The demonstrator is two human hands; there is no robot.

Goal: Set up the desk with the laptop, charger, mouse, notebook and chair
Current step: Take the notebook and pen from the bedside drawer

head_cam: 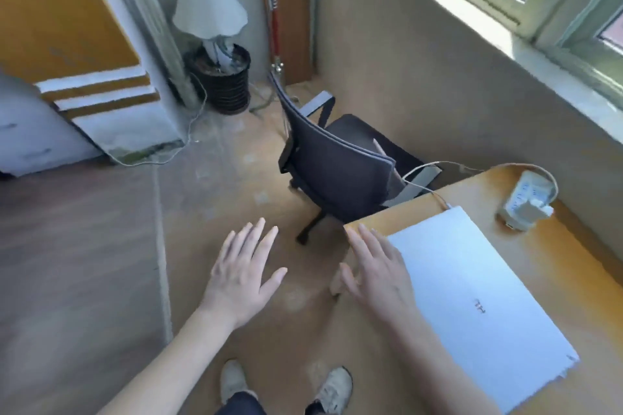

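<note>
Standing beside the wooden counter, the person looks down at a set-up that seems about half done. The counter runs along the wall under the window, probably for daylight. The office chair is the next largest thing: it stands on the floor off the counter's far end, turned away and not tucked in, so I judge it is the piece to be moved next. The closed white laptop lies flat on the counter close to its near edge, where a seated person could open it. A thin cable goes from the laptop's far corner over the far end of the counter. The power strip rests near the far corner by the wall, with a white charger plugged into it. No mouse or notebook is visible. The left hand hovers above the floor, fingers spread and holding nothing. The right hand is over the counter's near corner, fingers also spread and empty, just beside the laptop; whether it touches the wood I cannot tell.
</note>
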